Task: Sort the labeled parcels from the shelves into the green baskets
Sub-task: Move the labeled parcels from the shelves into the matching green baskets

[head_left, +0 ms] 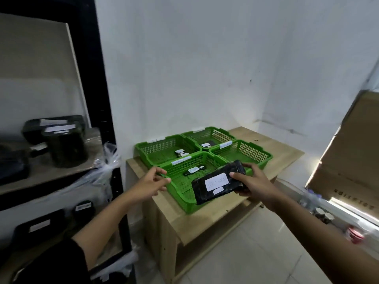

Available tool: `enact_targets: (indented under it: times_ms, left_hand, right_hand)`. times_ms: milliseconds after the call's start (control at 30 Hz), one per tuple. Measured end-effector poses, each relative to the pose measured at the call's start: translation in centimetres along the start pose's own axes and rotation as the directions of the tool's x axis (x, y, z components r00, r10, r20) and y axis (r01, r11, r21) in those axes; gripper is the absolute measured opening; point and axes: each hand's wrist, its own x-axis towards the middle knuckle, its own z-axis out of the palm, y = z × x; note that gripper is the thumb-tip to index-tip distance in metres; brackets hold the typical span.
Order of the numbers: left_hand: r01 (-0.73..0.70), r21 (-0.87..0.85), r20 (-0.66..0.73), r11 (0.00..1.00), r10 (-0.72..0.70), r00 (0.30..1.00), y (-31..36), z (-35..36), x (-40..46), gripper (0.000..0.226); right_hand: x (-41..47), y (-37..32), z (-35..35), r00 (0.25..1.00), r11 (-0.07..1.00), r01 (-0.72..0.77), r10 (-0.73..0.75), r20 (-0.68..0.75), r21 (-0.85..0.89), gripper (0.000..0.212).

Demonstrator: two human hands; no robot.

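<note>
a black shelf (106, 119) with parcels is seen left of the surface (205, 218). four baskets (180, 193) are set on the surface. a black parcel (219, 184) is gripped by the right hand (254, 185) over the nearest basket; the left hand (151, 184), fingers loosely curled, is held empty at that basket's left rim.

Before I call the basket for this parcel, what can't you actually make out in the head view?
- White label on the black parcel in the right hand: handwriting too blurred to read.
- Label strips on the green baskets: too small.
- Parcels on the shelves: dark and blurred, labels unreadable.
- Cardboard box: cut off by the right edge.
</note>
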Motion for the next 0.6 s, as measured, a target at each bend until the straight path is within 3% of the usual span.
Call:
enact_targets:
  times_ms: [167,267,400,500,600]
  left_hand:
    - [0.056,0.071,-0.153,0.996,-0.044,0.987,-3.7,0.7,11.2,0.024]
    - [0.218,0.129,-0.296,0.967,-0.172,0.94,-6.8,1.9,17.5,0.041]
    - [0.506,0.26,-0.463,0.822,-0.354,0.813,-10.0,4.8,22.2,0.072]
    - [0.607,0.17,-0.545,0.776,-0.439,0.714,-11.4,7.1,23.3,0.083]
    - [0.585,0.055,-0.598,0.809,-0.443,0.668,-13.0,8.5,24.2,0.075]
  right_hand:
    - [9.8,1.0,-1.6,1.0,0.995,-0.004,0.005,0.016,-0.098,0.058]
    - [15.6,1.7,-1.8,0.999,0.986,-0.031,0.038,0.039,-0.163,0.056]
    - [21.4,3.9,-0.8,0.994,0.972,-0.056,0.075,0.077,-0.228,0.061]
    - [24.7,6.0,0.3,0.988,0.974,-0.091,0.114,0.101,-0.209,0.062]
    - [28.3,7.9,1.5,0.98,0.958,-0.081,0.127,0.152,-0.275,0.063]
